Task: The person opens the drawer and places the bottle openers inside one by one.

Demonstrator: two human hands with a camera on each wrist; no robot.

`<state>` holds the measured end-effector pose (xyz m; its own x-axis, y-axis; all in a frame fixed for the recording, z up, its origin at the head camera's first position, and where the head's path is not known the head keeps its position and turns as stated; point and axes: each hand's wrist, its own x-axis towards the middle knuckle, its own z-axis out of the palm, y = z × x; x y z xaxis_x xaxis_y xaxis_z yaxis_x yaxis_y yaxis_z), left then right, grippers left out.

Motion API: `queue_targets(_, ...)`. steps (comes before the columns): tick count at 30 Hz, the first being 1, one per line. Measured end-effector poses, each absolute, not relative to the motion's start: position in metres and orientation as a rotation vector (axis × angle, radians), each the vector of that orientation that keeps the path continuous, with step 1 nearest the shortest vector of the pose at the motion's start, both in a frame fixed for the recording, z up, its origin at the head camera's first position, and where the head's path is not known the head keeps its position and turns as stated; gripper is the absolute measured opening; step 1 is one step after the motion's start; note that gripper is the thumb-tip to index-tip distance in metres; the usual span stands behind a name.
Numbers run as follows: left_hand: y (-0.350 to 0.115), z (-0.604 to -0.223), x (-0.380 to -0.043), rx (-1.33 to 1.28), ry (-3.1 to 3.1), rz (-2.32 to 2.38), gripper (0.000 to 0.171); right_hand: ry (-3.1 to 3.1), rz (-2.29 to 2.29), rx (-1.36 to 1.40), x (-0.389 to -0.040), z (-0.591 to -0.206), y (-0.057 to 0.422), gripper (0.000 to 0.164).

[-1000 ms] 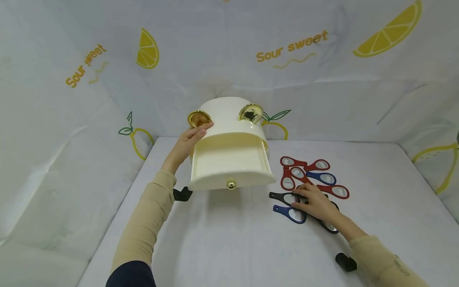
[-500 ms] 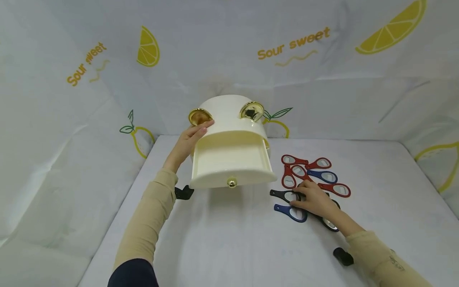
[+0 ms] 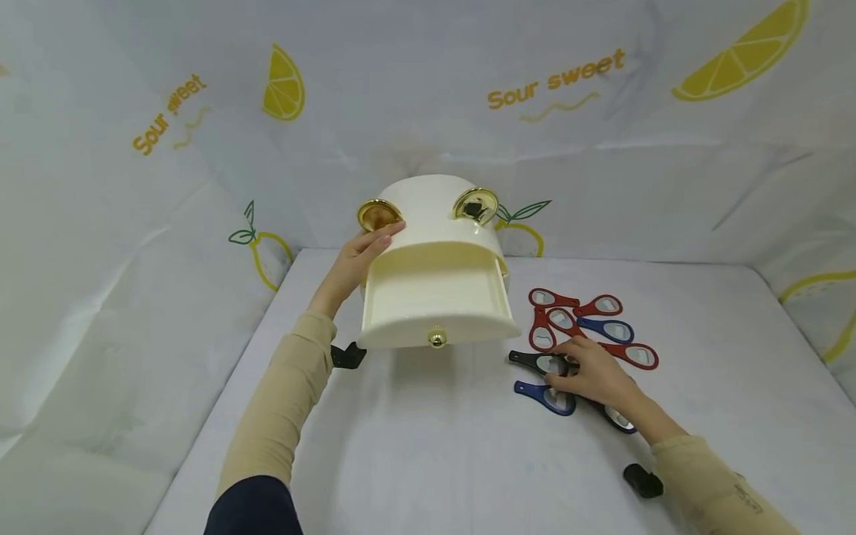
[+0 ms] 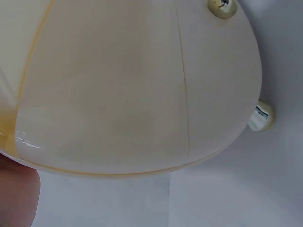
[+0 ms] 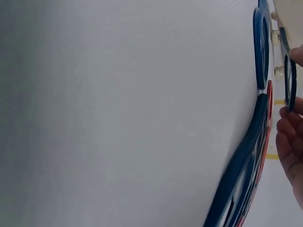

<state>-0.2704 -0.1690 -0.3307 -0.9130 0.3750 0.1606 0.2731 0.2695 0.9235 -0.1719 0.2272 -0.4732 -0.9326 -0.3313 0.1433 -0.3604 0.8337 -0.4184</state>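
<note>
A cream rounded box (image 3: 428, 212) with two gold ear-like discs stands at the back, its drawer (image 3: 438, 293) pulled out and fitted with a gold knob (image 3: 438, 339). My left hand (image 3: 354, 260) rests with extended fingers on the box's left side, just below the left disc. On the right, my right hand (image 3: 595, 375) pinches a black bottle opener (image 3: 524, 359) by its ring end. The right wrist view shows that opener (image 5: 294, 80) between thumb and fingertips, apart from the others. A blue bottle opener (image 3: 535, 391) lies just in front of it; part of another black one (image 3: 611, 416) shows under the hand.
Several red bottle openers (image 3: 540, 327) and a blue one (image 3: 605, 327) lie close together behind the right hand. One black object (image 3: 348, 357) sits by the left forearm, another (image 3: 643, 481) beside the right sleeve. A lemon-printed cloth (image 3: 428, 111) rises behind the table.
The head view has shifted slightly. My right hand has the black opener in its fingertips and has raised it a little; more of its ring shows. The left hand stays on the box.
</note>
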Motion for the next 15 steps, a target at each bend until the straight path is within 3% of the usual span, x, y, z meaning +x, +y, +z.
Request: queue_targets(15, -0.168, -0.332, -0.270, 0.649, 2.429, 1.755, 0.039, -2.684, 0.815, 0.609, -0.164, -0.447, 0.236, 0.041)
